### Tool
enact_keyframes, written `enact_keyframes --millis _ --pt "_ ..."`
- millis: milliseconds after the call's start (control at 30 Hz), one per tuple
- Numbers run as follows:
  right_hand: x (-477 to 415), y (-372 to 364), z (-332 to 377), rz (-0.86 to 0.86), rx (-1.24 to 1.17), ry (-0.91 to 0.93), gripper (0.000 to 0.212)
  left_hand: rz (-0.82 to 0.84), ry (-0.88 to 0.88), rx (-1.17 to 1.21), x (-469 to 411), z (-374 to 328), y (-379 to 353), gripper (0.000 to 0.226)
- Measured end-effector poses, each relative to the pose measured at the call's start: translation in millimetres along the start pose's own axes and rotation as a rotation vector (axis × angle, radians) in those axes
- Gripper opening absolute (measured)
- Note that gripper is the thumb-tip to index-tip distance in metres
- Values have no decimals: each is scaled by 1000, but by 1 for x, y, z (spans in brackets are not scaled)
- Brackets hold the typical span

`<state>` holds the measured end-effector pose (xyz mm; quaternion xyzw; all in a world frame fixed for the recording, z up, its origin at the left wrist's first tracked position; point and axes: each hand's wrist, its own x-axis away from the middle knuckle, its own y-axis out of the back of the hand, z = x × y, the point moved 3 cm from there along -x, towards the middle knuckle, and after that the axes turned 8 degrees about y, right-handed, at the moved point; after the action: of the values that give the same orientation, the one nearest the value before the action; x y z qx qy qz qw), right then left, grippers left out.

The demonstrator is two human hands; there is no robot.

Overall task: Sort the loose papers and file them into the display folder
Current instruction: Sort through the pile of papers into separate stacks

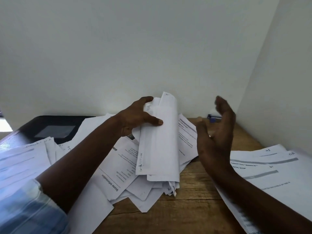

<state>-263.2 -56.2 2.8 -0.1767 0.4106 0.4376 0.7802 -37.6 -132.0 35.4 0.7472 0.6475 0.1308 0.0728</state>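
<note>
My left hand [138, 115] grips a bundle of white papers [160, 142], held nearly upright over the wooden desk, thumb on the front and fingers curled over the top edge. My right hand [214, 132] hovers just to the right of the bundle, fingers straight and apart, holding nothing. Beneath the bundle lies a loose heap of printed sheets [121, 169], one headed "Scene Information". A second spread of printed sheets [270, 173] covers the desk at the right. No display folder shows plainly.
A black device with a grey screen [55, 130] sits at the back left, partly under papers. More sheets [22, 159] lie at the left. A small blue object [213, 117] rests by the wall. White walls close the back and right. Bare wooden desk [189, 206] shows in front.
</note>
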Motion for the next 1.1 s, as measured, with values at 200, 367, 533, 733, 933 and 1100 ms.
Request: enact_keyframes --millis 200,367,533,733,933,1100 --pt "46 -32 10 663 -98 -323 117 51 -4 -16 -5 7 -2 90" --pt "56 -40 6 704 30 -206 91 106 48 116 -1 7 -10 45" --pt "56 -39 8 723 -28 -242 73 107 112 257 -4 13 -17 57" --pt "55 -39 10 718 -87 -276 60 160 88 368 -12 19 -19 66" --pt "53 -39 10 713 -164 -316 50 112 205 464 -11 20 -16 49" --pt "35 -39 3 772 -351 -354 46 111 231 338 -3 8 5 47"
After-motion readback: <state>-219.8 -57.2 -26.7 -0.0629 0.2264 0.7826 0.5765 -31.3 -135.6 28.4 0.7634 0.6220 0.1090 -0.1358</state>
